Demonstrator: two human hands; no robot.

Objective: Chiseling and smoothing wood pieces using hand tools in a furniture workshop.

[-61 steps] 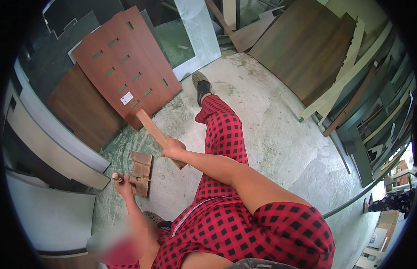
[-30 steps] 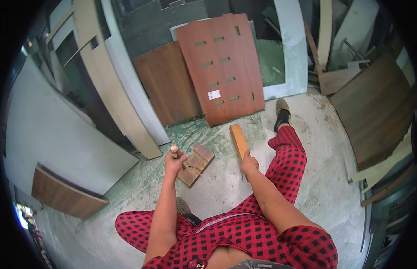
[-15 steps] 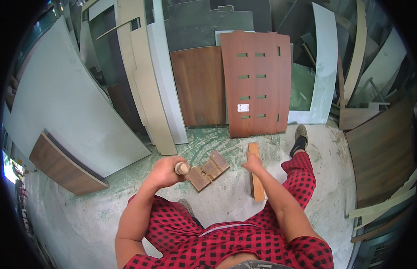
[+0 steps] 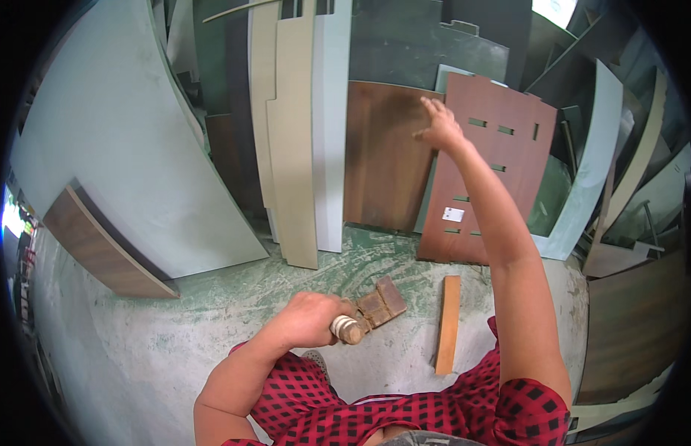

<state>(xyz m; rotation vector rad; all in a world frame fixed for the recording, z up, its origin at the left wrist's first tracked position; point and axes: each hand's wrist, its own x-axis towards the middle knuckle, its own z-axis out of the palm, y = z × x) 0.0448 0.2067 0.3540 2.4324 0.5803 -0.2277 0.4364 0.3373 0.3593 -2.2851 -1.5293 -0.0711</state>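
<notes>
In my left hand [image 4: 312, 318] is the pale, tape-wrapped handle [image 4: 348, 329] of what looks like a wooden mallet [image 4: 383, 303]. Its worn brown block head shows just past my fist, low over or on the floor; I cannot tell which. My right hand [image 4: 440, 125] is stretched far forward, fingers spread and holding nothing. It appears in front of the upper edge between a dark brown board [image 4: 386, 160] and a reddish-brown slotted panel [image 4: 501, 160]; whether it touches either is unclear. An orange-brown wooden strip [image 4: 448, 325] lies on the floor, right of the mallet.
Tall beige boards [image 4: 295, 149] and a large pale grey panel [image 4: 148, 163] lean at the left, with a small brown board [image 4: 108, 245] before them. A pale blue-white frame [image 4: 594, 163] stands at the right, near a wide brown board [image 4: 635, 334]. The concrete floor [image 4: 152, 349] has green patches.
My right hand has let go of the wooden strip and reached up and forward to the leaning boards, its fingers opening. My left hand still grips the mallet. The view has shifted.
</notes>
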